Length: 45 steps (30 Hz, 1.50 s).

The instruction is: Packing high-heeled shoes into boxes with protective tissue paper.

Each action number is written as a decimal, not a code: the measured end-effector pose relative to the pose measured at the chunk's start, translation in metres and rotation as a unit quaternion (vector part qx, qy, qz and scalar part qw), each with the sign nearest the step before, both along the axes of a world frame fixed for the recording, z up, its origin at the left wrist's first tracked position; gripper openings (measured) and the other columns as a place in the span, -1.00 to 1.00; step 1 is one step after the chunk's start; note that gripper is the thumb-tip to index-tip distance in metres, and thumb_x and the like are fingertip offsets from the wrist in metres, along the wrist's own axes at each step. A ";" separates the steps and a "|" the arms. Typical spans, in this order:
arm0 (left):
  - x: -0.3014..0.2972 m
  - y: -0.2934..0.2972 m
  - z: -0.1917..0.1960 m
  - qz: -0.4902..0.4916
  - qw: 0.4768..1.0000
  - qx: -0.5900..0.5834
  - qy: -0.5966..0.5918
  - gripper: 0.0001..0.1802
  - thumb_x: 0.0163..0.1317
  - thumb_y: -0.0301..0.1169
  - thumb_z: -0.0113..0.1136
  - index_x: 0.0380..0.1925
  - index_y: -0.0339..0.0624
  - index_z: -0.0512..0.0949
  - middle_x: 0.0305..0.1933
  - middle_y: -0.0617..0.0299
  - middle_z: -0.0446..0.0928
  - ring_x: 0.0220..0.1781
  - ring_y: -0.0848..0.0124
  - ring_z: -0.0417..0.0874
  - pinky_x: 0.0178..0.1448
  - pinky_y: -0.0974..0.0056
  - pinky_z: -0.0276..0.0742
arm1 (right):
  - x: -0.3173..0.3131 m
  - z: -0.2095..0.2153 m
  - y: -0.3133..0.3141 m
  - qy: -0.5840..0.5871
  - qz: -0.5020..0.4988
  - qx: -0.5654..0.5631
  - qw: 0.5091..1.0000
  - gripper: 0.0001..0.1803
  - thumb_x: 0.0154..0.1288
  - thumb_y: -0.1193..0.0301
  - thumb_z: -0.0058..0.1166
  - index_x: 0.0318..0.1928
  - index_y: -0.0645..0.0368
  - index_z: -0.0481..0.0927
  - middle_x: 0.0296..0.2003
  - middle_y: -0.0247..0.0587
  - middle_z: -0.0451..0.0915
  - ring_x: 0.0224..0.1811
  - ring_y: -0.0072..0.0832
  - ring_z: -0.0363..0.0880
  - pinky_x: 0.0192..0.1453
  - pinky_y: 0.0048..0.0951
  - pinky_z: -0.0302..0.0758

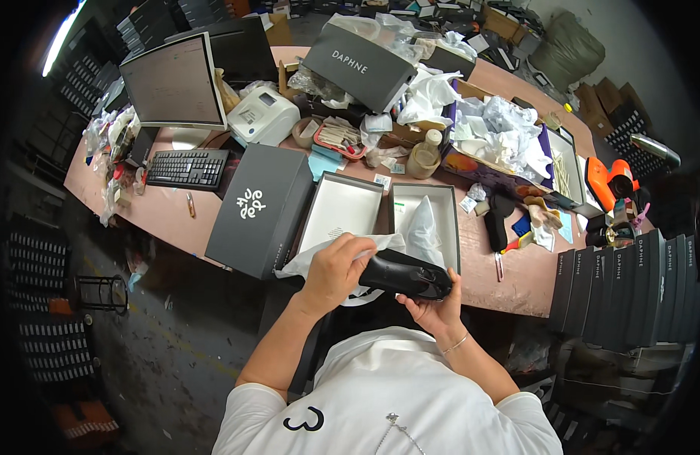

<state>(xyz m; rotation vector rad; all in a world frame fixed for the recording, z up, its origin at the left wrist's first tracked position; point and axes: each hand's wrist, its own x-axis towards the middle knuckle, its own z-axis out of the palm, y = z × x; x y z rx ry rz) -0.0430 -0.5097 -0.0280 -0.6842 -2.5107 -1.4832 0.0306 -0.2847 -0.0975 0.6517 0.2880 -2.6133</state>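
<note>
A black shoe (401,276) is held up in front of my chest, over the table's near edge. My right hand (441,307) grips its right end, thumb along the side and fingers underneath. My left hand (333,274) is closed at the shoe's other end on thin white wrapping paper (298,262), which spreads out on both sides of the fist. Just beyond lies an open shoe box (455,199), with a white-wrapped bundle (423,227) inside. The upturned lid (341,211) rests to its left.
A closed dark shoe box (255,208) stands left of the lid, near a keyboard (187,168) and white label printer (263,115). A paper-filled carton (502,136) and an orange tape dispenser (604,186) are right. Stacked shoe boxes (623,292) flank the table's right end.
</note>
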 end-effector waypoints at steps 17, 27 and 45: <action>0.035 0.058 -0.012 -0.184 0.970 0.025 0.157 -0.77 0.00 -0.64 0.25 -0.29 -0.21 0.61 -0.36 0.20 0.55 -0.44 0.30 0.63 -0.42 0.30 0.57 | -0.005 -0.011 -0.015 0.230 0.002 0.493 0.839 -0.72 0.31 0.34 0.04 -0.03 0.21 0.49 -0.10 -0.16 0.56 -0.03 -0.38 0.52 0.05 -0.36 0.46; 0.021 0.022 -0.018 0.144 0.985 0.074 0.054 -0.95 0.28 -0.51 0.18 -0.32 -0.27 0.56 -0.42 0.19 0.48 -0.47 0.43 0.44 -0.40 0.40 0.33 | -0.049 0.053 0.003 0.448 0.199 0.798 0.351 -0.56 0.18 0.25 0.22 -0.01 0.27 0.51 -0.25 0.05 0.59 -0.23 0.01 0.59 -0.14 -0.13 0.52; 0.030 0.017 -0.038 0.112 0.977 0.173 -0.057 -0.89 0.33 -0.45 0.18 -0.27 -0.30 0.53 -0.47 0.42 0.41 -0.49 0.69 0.30 -0.42 0.55 0.21 | -0.067 -0.021 0.013 0.254 0.215 0.616 0.714 -0.21 0.32 0.19 0.17 0.40 0.20 0.10 0.04 0.13 0.52 0.09 -0.28 0.55 0.15 -0.39 0.45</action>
